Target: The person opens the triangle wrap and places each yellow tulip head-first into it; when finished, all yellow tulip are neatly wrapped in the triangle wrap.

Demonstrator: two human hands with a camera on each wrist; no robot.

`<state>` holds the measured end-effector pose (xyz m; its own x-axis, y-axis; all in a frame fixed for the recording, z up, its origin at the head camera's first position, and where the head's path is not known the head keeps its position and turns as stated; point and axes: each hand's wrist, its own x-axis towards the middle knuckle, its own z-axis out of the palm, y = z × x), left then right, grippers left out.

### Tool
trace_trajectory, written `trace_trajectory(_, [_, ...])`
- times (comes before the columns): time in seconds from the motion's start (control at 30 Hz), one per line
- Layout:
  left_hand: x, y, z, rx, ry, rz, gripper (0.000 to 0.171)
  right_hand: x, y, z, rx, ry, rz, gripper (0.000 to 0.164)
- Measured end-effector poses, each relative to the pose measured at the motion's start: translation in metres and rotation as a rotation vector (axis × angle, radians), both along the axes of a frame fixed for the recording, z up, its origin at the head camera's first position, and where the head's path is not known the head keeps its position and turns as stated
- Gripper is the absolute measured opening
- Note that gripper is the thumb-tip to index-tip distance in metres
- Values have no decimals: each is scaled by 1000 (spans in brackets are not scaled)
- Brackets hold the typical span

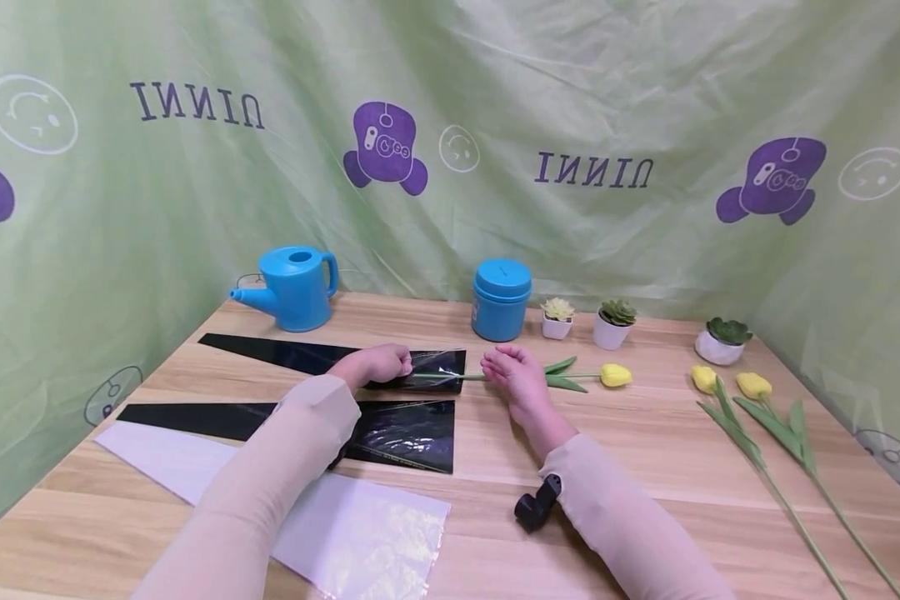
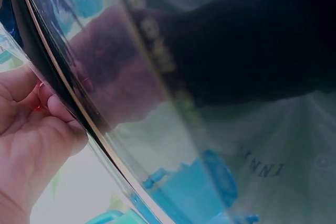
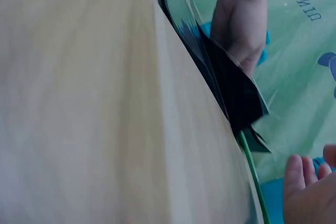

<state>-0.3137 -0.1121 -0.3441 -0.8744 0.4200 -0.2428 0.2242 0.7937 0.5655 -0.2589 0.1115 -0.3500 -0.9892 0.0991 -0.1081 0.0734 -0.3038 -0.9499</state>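
Note:
A yellow tulip lies across the upper black flower sleeve, its green stem running into the sleeve's wide, partly clear end. My left hand pinches the sleeve's lifted edge between thumb and fingers; the left wrist view shows this hand close against the dark film. Over the stem, near the green leaves, hovers my right hand, fingers loosely bent with nothing between them. In the right wrist view the right hand stands beside the stem.
A second black sleeve and a white one lie nearer. Two more yellow tulips lie at right. Along the back stand a blue watering can, a blue canister and small potted succulents.

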Motion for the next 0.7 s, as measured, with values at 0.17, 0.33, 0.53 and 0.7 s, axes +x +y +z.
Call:
trace_trajectory(0.17, [0, 1, -1, -1, 1, 1, 16, -3, 25, 6, 238, 68, 266, 36])
trace_trajectory(0.33, [3, 1, 0, -4, 16, -4, 16, -10, 54, 9, 437, 195, 446, 46])
trace_trajectory(0.53, [3, 3, 0, -16, 12, 4, 14, -16, 87, 8, 642, 293, 532, 47])
trace_trajectory(0.7, [-24, -6, -25, 26, 23, -44, 17, -22, 110, 7, 772, 360, 556, 46])
